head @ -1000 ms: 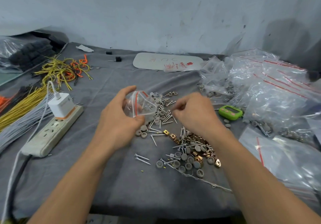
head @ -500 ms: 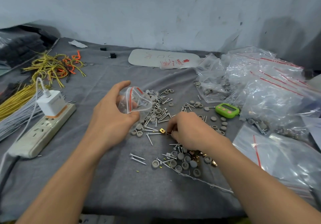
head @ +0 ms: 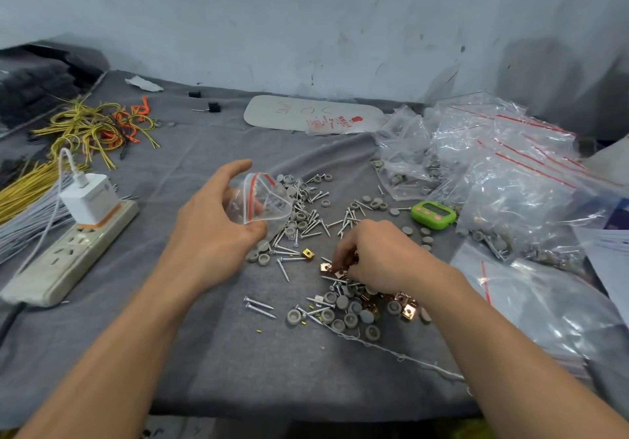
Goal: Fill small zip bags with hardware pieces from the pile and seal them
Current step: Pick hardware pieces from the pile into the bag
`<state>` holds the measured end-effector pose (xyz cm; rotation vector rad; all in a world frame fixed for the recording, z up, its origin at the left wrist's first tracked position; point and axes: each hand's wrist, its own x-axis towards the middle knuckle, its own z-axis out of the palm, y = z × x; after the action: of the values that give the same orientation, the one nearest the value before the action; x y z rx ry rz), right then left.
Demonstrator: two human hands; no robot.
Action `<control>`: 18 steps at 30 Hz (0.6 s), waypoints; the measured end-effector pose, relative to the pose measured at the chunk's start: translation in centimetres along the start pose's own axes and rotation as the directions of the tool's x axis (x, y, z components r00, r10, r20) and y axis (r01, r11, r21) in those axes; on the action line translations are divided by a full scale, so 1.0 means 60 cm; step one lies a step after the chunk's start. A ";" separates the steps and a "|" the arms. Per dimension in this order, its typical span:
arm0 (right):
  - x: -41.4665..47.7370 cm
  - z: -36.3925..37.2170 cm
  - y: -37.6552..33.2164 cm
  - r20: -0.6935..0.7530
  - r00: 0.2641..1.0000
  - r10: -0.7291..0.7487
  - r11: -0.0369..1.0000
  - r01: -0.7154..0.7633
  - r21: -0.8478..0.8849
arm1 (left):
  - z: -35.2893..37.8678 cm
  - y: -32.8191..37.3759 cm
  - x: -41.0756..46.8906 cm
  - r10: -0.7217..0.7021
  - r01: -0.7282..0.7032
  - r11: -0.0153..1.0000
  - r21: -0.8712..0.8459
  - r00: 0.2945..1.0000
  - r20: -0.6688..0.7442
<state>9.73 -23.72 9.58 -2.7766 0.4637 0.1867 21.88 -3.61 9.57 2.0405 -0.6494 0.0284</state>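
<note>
My left hand gripped the small clear red-striped zip bag, open, at 10 o'clock from the metal hardware pile; my right hand pinched pieces there. Filling and sealing remained.

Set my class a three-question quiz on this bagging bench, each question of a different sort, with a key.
1. What does the left hand hold?
A) the small zip bag
B) a yellow wire
C) the power strip
2. True or false: the right hand has its fingers down in the hardware pile.
3. Fill the gap: the green timer lies on the cloth to the ___ of the right hand.

Key: 1 A; 2 true; 3 right.
</note>
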 end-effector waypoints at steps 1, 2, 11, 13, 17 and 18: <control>-0.002 0.000 0.000 -0.003 1.000 -0.002 1.000 0.002 -0.005 | 0.001 0.000 0.000 0.004 -0.004 1.000 0.002 1.000 0.001; -0.003 0.000 0.000 -0.012 1.000 0.003 1.000 -0.003 -0.002 | 0.001 0.000 0.000 0.009 -0.009 1.000 0.006 1.000 0.005; -0.002 0.004 0.016 -0.204 0.977 0.055 0.978 -0.012 0.208 | 0.003 -0.001 -0.002 0.038 -0.040 0.996 0.082 0.999 0.026; -0.005 0.001 0.019 -0.238 0.966 0.096 0.932 -0.003 0.361 | 0.007 0.004 -0.006 0.076 -0.078 0.989 0.124 0.997 0.019; -0.017 0.000 0.015 -0.171 0.973 0.154 0.679 0.021 0.734 | 0.027 0.025 -0.028 0.264 -0.275 0.940 0.200 0.961 0.081; -0.021 0.000 0.014 -0.153 0.977 0.148 0.615 0.030 0.788 | 0.035 0.031 -0.035 0.315 -0.333 0.917 0.222 0.943 0.111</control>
<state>8.28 -24.10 9.57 -1.8918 0.5251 -0.2520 18.76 -5.16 9.31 2.1463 -1.0704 0.2379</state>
